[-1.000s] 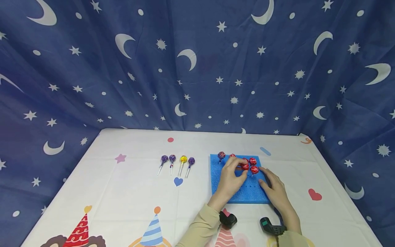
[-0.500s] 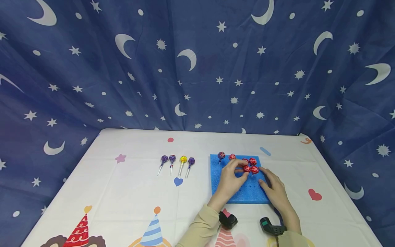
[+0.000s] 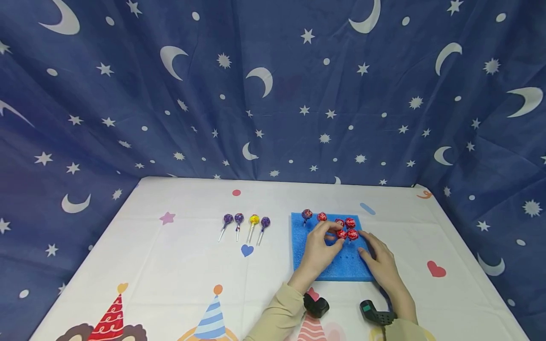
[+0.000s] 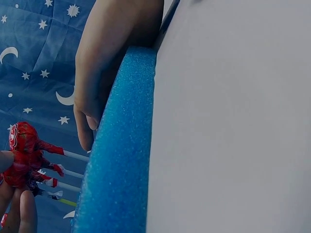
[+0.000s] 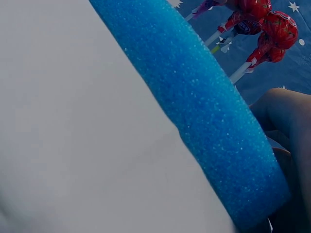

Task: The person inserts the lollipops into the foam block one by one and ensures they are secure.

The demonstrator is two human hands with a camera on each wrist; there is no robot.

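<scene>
At nine o'clock from the blue foam board, four loose lollipops lie on the bench. My left hand pinches a red lollipop at the board's one o'clock; within a second it has edged toward five o'clock, level with its red neighbour, so I judge it nearly seated. My right hand rests, fingers relaxed, on the board's three o'clock edge.

No words or numbers can be read. A red lollipop on the left of the left wrist view bears a white-edged mark, and a dark lollipop at the far right of the right wrist view bears pale print; both are too small or blurred to make out.
</scene>
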